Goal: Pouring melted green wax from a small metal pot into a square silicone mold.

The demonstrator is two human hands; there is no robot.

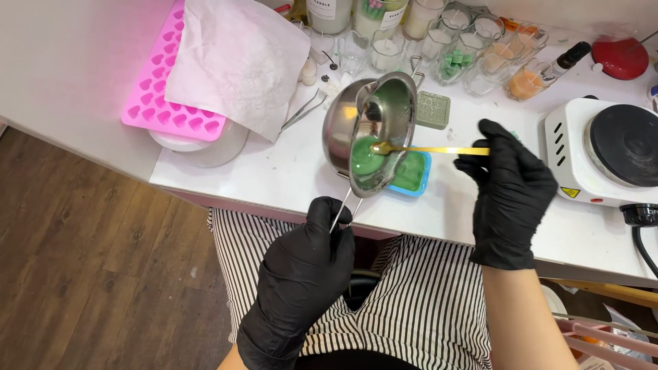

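Note:
My left hand point(305, 270), in a black glove, grips the wire handle of a small steel melting pot point(343, 113). The pot is tilted over a blue mould point(415, 173) and holds green liquid wax point(364, 159). My right hand point(508, 188), also gloved in black, pinches the end of a gold spoon point(432, 149). The spoon's bowl rests inside the pot in the green wax. The blue mould is partly hidden under the pot and shows green wax inside.
A white hot plate point(603, 147) stands at the right. A pink heart mould point(168, 89) lies under a white paper towel point(236, 58) at the left. Several glass jars point(439, 41), a green wax block point(433, 109) and tweezers point(305, 109) sit behind the pot.

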